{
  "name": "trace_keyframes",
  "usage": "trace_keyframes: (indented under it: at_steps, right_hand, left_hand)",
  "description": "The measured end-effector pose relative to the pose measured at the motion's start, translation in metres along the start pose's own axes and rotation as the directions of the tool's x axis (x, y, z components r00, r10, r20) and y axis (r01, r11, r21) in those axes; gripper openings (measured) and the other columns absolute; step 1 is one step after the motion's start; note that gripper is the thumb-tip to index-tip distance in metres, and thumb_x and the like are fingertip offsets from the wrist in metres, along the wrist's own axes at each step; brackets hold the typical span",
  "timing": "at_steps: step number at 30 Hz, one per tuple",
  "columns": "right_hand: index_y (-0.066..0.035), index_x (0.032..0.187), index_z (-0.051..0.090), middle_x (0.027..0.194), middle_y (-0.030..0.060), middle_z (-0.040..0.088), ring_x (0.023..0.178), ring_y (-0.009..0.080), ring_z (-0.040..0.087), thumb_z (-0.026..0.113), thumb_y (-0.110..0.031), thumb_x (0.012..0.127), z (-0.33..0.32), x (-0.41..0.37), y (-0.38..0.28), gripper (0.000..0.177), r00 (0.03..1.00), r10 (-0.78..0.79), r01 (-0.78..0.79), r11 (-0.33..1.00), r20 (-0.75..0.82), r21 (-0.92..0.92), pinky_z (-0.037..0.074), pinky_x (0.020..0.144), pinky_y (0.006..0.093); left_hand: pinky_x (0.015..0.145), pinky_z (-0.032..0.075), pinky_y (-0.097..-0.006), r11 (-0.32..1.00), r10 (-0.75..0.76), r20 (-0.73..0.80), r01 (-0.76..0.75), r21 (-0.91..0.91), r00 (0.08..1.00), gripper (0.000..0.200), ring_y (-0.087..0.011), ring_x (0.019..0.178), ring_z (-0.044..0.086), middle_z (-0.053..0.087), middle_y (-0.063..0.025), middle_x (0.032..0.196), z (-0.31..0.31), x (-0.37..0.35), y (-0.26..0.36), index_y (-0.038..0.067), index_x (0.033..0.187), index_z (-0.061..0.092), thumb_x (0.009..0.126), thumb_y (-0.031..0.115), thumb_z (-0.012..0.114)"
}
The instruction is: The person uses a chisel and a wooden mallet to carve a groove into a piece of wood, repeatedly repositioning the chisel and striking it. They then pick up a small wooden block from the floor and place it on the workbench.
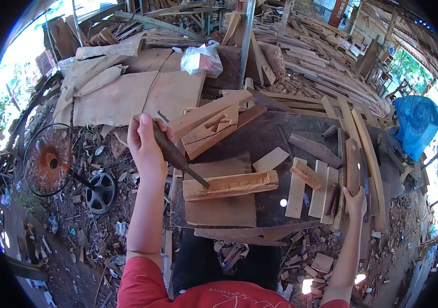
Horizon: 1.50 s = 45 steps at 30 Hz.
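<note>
My left hand point(147, 138) is wrapped round the dark wooden handle of a chisel point(170, 149). The chisel's metal blade points down to the right, its tip at the left part of a hollowed wooden block point(239, 184). That block lies across a flat brown board point(221, 211) on the dark worktable point(275, 131). At the table's right side, my right hand point(355, 201) is closed round the lower end of a long brown wooden piece point(353, 164), which extends away from me among other long pieces.
Pale wooden strips point(296, 190) and a short block point(306, 174) lie right of centre. Stacked beams point(211, 110) sit behind the hollowed block. A fan point(52, 163) stands at left, a plastic bag point(202, 57) lies at the back, and blue sheeting point(417, 126) hangs at right.
</note>
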State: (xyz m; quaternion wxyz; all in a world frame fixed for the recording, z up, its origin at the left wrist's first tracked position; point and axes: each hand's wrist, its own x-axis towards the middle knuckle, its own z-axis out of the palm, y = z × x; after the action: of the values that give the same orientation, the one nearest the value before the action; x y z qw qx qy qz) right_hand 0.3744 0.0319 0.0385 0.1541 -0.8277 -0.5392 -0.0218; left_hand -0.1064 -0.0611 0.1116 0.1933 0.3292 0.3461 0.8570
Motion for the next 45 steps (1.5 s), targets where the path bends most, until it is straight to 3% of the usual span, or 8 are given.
trace_keyframes:
  at_steps: [18, 27, 34, 36, 38, 41, 44, 45]
  right_hand:
    - [0.002, 0.109, 0.044, 0.102, 0.0248, 0.057, 0.097, 0.0373, 0.056, 0.074, -0.026, 0.054, -0.045, 0.029, 0.004, 0.068, 0.978, -0.189, 0.203, 0.963, 0.092, -0.176, 0.045, 0.081, 0.0424]
    - [0.002, 0.115, 0.046, 0.083, 0.0069, 0.058, 0.07, 0.0137, 0.057, 0.073, -0.021, 0.066, -0.171, -0.03, -0.115, 0.06, 0.906, -0.393, 0.373, 0.569, -0.156, 0.733, 0.047, 0.067, 0.0264]
    - [0.002, 0.101, 0.051, 0.076, 0.0073, 0.061, 0.064, 0.0218, 0.06, 0.07, -0.023, 0.062, -0.185, -0.116, -0.209, 0.05, 0.571, -0.775, 0.76, 0.374, -0.27, 0.532, 0.048, 0.06, 0.0343]
    - [0.002, 0.101, 0.05, 0.084, 0.0108, 0.062, 0.075, 0.0244, 0.061, 0.071, -0.026, 0.058, -0.183, -0.116, -0.217, 0.056, 0.342, -0.909, 0.861, 0.405, 0.241, 0.307, 0.048, 0.068, 0.0368]
    - [0.002, 0.102, 0.051, 0.084, 0.0129, 0.062, 0.078, 0.0236, 0.061, 0.072, -0.029, 0.058, -0.2, -0.112, -0.215, 0.058, 0.357, -0.911, 0.886, 0.401, 0.209, 0.235, 0.048, 0.071, 0.036]
    - [0.001, 0.095, 0.053, 0.082, 0.0104, 0.063, 0.072, 0.023, 0.061, 0.071, -0.026, 0.059, -0.207, -0.116, -0.213, 0.049, 0.46, -0.708, 0.834, 0.135, -0.537, 0.536, 0.048, 0.067, 0.0371]
    - [0.001, 0.097, 0.053, 0.084, 0.0105, 0.062, 0.074, 0.0215, 0.06, 0.071, -0.027, 0.059, -0.203, -0.117, -0.214, 0.05, 0.648, -0.719, 0.49, 0.142, -0.25, 0.86, 0.048, 0.068, 0.0373]
    - [0.001, 0.093, 0.053, 0.077, 0.0122, 0.061, 0.074, 0.0247, 0.062, 0.07, -0.027, 0.059, -0.195, -0.121, -0.216, 0.048, 0.562, -0.775, 0.728, 0.297, -0.289, 0.618, 0.049, 0.067, 0.0373]
  left_hand:
    - [0.062, 0.046, -0.0251, 0.865, 0.188, 0.118, -0.222, 0.451, 0.975, 0.028, -0.0121, 0.066, 0.056, 0.058, -0.0076, 0.071, 0.056, -0.035, -0.006, 0.0, 0.086, 0.052, 0.073, 0.016, 0.071]
    - [0.06, 0.046, -0.0281, 0.82, 0.15, 0.23, -0.251, 0.514, 0.962, 0.025, -0.0182, 0.064, 0.058, 0.059, -0.0111, 0.069, 0.062, -0.043, -0.01, 0.0, 0.082, 0.052, 0.072, 0.015, 0.069]
    - [0.063, 0.045, -0.0256, 0.841, 0.122, 0.213, -0.215, 0.496, 0.969, 0.021, -0.0108, 0.066, 0.055, 0.061, -0.0078, 0.073, 0.051, -0.042, -0.012, 0.0, 0.084, 0.054, 0.072, 0.011, 0.067]
    - [0.064, 0.045, -0.0254, 0.84, 0.139, 0.246, -0.246, 0.484, 0.959, 0.02, -0.0106, 0.067, 0.055, 0.061, -0.0077, 0.074, 0.05, -0.045, -0.006, -0.001, 0.084, 0.054, 0.073, 0.011, 0.066]
    - [0.065, 0.045, -0.0253, 0.841, 0.16, 0.276, -0.277, 0.465, 0.948, 0.02, -0.0103, 0.068, 0.055, 0.061, -0.0076, 0.075, 0.048, -0.045, -0.003, -0.001, 0.084, 0.054, 0.073, 0.011, 0.066]
    - [0.066, 0.044, -0.025, 0.843, 0.085, 0.246, -0.202, 0.498, 0.965, 0.019, -0.0096, 0.07, 0.054, 0.061, -0.0075, 0.076, 0.047, -0.045, -0.002, -0.001, 0.084, 0.055, 0.074, 0.011, 0.066]
    - [0.065, 0.044, -0.0247, 0.86, 0.083, 0.214, -0.179, 0.478, 0.973, 0.019, -0.0096, 0.07, 0.053, 0.06, -0.0071, 0.075, 0.046, -0.048, 0.002, -0.001, 0.085, 0.054, 0.074, 0.011, 0.065]
    - [0.063, 0.046, -0.0274, 0.862, 0.114, 0.215, -0.204, 0.464, 0.97, 0.021, -0.0171, 0.068, 0.058, 0.061, -0.0112, 0.073, 0.046, -0.048, 0.0, -0.001, 0.084, 0.053, 0.073, 0.012, 0.066]
